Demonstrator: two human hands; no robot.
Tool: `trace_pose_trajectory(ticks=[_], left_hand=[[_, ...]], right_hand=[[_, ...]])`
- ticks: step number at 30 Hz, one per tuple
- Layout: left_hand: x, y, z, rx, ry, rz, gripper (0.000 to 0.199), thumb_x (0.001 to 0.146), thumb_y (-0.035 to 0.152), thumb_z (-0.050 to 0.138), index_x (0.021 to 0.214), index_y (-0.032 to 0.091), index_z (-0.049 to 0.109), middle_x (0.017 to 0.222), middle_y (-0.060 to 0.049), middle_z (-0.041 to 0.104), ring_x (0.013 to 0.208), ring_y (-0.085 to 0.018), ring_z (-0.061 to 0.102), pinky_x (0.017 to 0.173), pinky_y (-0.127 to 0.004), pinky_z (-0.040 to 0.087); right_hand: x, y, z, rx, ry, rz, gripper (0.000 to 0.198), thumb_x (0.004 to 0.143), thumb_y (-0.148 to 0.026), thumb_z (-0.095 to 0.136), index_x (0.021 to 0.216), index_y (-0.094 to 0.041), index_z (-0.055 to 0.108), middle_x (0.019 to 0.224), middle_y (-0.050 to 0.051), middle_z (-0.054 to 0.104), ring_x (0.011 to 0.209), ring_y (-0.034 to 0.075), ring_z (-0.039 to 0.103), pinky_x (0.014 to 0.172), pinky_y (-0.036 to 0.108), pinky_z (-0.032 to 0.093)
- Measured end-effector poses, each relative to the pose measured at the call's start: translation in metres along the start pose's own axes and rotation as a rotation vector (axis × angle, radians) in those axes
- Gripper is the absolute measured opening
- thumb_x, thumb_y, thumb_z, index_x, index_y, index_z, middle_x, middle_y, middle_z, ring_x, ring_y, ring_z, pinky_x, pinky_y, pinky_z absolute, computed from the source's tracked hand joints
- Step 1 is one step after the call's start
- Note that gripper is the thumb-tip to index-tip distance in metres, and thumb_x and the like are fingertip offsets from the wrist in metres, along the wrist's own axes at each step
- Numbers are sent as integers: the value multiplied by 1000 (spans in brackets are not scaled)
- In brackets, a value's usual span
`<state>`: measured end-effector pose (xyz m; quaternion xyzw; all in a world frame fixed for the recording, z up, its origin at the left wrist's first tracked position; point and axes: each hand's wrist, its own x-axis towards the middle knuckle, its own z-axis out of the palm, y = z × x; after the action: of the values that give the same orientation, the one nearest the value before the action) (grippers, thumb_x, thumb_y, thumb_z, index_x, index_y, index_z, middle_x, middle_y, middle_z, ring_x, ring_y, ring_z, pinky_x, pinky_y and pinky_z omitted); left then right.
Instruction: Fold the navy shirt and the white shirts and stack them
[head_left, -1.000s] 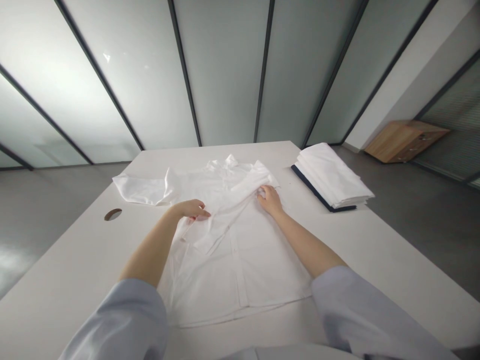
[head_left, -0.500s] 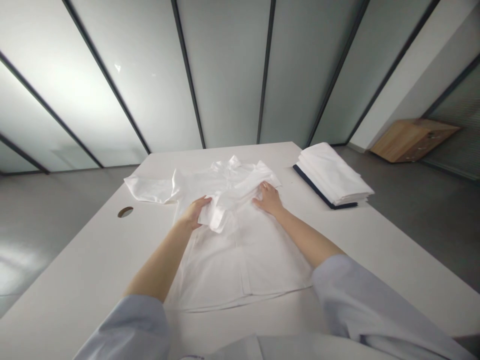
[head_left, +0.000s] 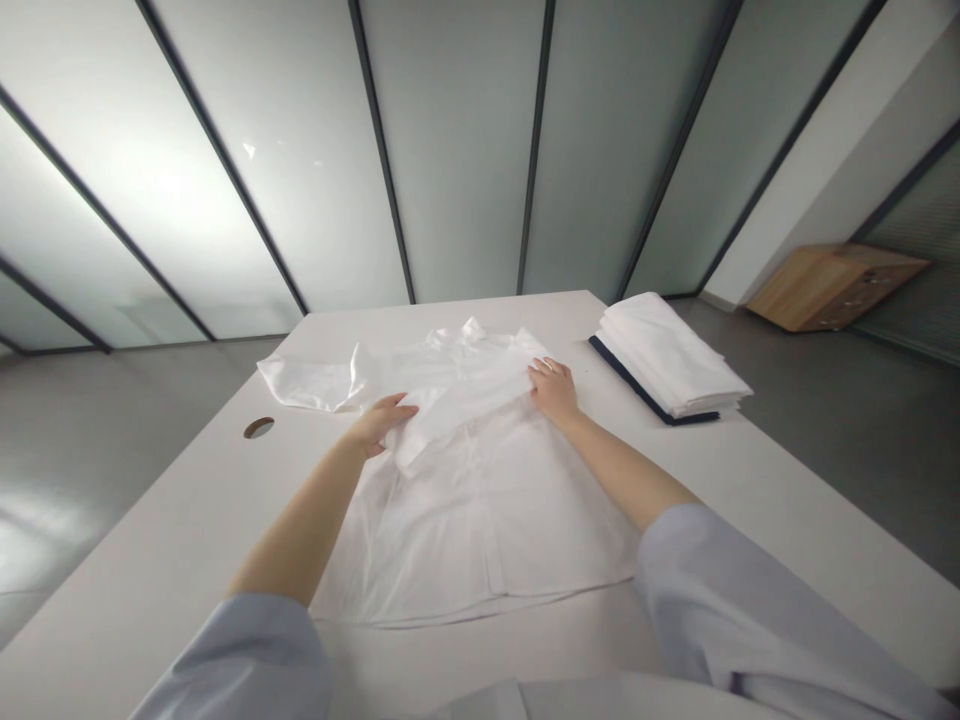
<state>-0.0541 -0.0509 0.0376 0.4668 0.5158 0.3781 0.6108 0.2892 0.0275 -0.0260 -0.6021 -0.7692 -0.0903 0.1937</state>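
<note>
White shirt under both hands' fingertips

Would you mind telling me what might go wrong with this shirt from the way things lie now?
1. The left hand grips the end of the folded-in sleeve; pulling may bunch the white shirt under it, which already shows creases.
2. The other sleeve lies spread toward the table edge and may slip over.
3. The right hand works near the stack of folded cloth; a wide sweep could nudge it.
</note>
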Motion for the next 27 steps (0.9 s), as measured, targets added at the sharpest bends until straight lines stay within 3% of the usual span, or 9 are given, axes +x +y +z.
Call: trace_pose_trajectory(ticks=[5, 10, 13, 17, 21, 25, 27], left_hand=[[5, -26, -28, 256, -57, -154, 40, 58, 36, 83, 90, 15, 72, 84, -9, 74, 78, -26, 70, 63, -30, 55], [-10, -33, -39, 176, -261, -174, 51, 62, 36, 83, 107, 18, 69, 94, -9, 75, 84, -26, 70, 71, -33, 56], [-20, -33, -47, 127, -352, -203, 61, 60, 35, 84, 115, 17, 64, 98, -10, 74, 85, -26, 70, 74, -35, 57], [-28, -35, -57, 185, -401, -281, 67, 57, 39, 84, 116, 16, 62, 100, -10, 74, 89, -26, 70, 80, -36, 56], [-22, -34, -60, 448, -270, -294, 60, 60, 52, 79, 108, 18, 65, 104, -9, 72, 96, -27, 68, 78, -32, 55], [5, -34, -54, 896, -23, 36, 51, 74, 56, 62, 107, 18, 66, 97, -8, 72, 94, -26, 67, 81, -33, 52], [23, -37, -49, 1083, 69, 213, 49, 82, 51, 52, 115, 17, 63, 108, -10, 69, 102, -25, 64, 90, -35, 50]], right_hand=[[-12, 27, 2, -9, -84, 46, 42, 85, -14, 49, 123, -20, 65, 140, 10, 54, 133, 29, 40, 108, 44, 29], [-18, 37, 10, 25, -130, 182, 50, 89, -25, 48, 137, -12, 50, 145, 19, 45, 126, 31, 47, 100, 42, 39], [-16, 40, 11, 30, -151, 244, 53, 90, -30, 48, 140, -13, 44, 140, 18, 51, 121, 30, 51, 97, 40, 41], [-12, 39, 9, 12, -204, 277, 47, 91, -34, 49, 135, -16, 48, 129, 16, 60, 118, 30, 53, 96, 39, 40], [-5, 40, 6, 19, -213, 327, 37, 90, -33, 49, 122, -17, 59, 126, 15, 62, 114, 28, 55, 92, 36, 41], [4, 42, 2, 42, -204, 425, 27, 92, -29, 45, 106, -19, 66, 114, 12, 67, 105, 24, 60, 84, 31, 43], [7, 42, 1, 48, -208, 473, 25, 91, -28, 45, 105, -20, 65, 108, 10, 69, 100, 24, 62, 81, 31, 43]])
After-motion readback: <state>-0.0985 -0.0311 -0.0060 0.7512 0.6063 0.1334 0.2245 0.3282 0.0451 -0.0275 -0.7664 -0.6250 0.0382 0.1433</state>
